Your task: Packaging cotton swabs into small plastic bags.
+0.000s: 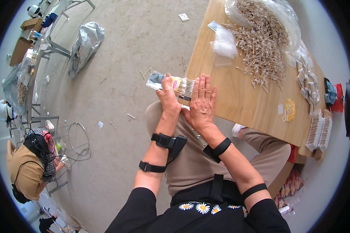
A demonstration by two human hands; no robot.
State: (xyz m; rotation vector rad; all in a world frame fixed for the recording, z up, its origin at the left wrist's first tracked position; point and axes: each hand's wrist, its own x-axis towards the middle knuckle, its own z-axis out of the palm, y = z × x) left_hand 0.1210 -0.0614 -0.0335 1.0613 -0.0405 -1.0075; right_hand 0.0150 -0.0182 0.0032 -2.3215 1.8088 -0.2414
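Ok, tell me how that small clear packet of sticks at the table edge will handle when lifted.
The packet of sticks probably feels light, since it is small and thin. Its clear film looks slick, so it may slip. The left hand pinches it while the right hand lies flat beside it.

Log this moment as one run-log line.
left hand: holds clear packet of sticks at table edge | right hand: flat on packet | loose stick pile: far side

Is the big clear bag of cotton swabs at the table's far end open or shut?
Open: the clear bag gapes, and cotton swabs spill out onto the table.
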